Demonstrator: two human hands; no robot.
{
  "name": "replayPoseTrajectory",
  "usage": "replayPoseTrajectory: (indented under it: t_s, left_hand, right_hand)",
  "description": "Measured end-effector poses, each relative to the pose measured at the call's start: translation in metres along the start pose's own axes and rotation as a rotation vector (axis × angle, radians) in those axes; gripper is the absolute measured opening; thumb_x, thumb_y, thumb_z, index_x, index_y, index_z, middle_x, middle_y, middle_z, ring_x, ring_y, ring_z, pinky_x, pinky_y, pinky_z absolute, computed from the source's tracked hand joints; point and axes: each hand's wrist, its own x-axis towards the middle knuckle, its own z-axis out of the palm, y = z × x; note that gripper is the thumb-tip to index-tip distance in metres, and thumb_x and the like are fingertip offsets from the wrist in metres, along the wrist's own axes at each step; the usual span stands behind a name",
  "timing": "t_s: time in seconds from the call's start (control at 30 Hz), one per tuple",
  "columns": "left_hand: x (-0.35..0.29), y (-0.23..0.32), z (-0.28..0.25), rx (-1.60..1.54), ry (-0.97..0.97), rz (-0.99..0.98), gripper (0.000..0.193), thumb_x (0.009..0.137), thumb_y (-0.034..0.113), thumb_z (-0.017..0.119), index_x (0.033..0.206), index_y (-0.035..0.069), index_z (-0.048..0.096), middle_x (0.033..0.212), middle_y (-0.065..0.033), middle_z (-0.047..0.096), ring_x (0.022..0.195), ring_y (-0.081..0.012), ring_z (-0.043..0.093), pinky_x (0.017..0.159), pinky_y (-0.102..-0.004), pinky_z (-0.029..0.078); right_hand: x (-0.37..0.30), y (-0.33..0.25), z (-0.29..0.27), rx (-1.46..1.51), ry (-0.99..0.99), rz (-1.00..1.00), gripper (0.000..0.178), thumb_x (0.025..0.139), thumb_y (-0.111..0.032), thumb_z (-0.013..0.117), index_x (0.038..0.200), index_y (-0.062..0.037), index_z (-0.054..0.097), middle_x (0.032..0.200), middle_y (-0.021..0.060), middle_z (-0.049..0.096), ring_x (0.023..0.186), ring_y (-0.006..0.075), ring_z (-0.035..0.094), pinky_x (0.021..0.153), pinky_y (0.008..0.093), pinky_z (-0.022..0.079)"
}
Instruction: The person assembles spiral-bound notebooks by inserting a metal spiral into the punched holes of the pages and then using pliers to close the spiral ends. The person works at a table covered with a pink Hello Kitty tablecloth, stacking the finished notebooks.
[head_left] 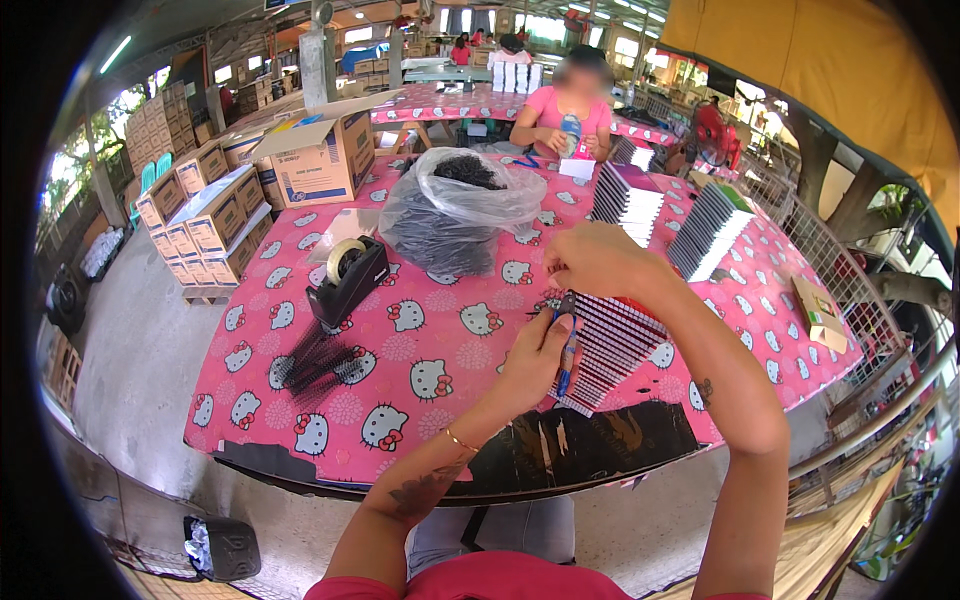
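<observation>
In front of me stands a stack of spiral-bound notebooks (615,350), their dark and white edges facing me. My left hand (542,352) is wrapped round blue-handled pliers (565,375), whose dark jaws point up at the far left corner of the stack. Just beyond the jaws, my right hand (605,262) is bent over the stack's far end with its fingers curled together. Whatever those fingers pinch is too small to make out. Left of my hands lie loose black coils (322,365) on the pink patterned tablecloth (455,345).
A black tape dispenser (350,282) and a clear plastic bag of black coils (445,225) stand at the left. Cardboard boxes (325,165) rise behind them. Two more notebook stacks (625,205) stand far right. Across the table, a person in pink (570,110) handles a small item.
</observation>
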Motion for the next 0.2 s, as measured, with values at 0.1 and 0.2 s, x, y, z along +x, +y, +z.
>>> replayPoseTrajectory:
  t_s: [0.1,0.2]
  left_hand:
    - [-0.006,0.001,0.001,0.007,-0.054,-0.023,0.045,0.104,0.040,0.044,0.127,0.001,0.049,0.086,-0.0093,0.062,0.070,-0.0219,0.067,0.059,-0.0336,0.058]
    - [-0.013,-0.005,0.004,-0.123,-0.009,-0.075,0.047,0.103,0.044,0.046,0.129,0.004,0.047,0.096,-0.0140,0.067,0.077,-0.0257,0.071,0.064,-0.0355,0.059]
  right_hand:
    - [-0.002,0.000,0.003,0.000,0.041,-0.025,0.017,0.080,-0.018,0.067,0.090,-0.0053,0.074,0.089,0.0156,0.072,0.087,0.0339,0.069,0.078,0.0442,0.053]
    - [0.004,0.008,0.007,0.069,0.019,-0.130,0.021,0.082,-0.020,0.068,0.095,-0.0041,0.073,0.097,0.0199,0.070,0.093,0.0350,0.067,0.082,0.0430,0.052]
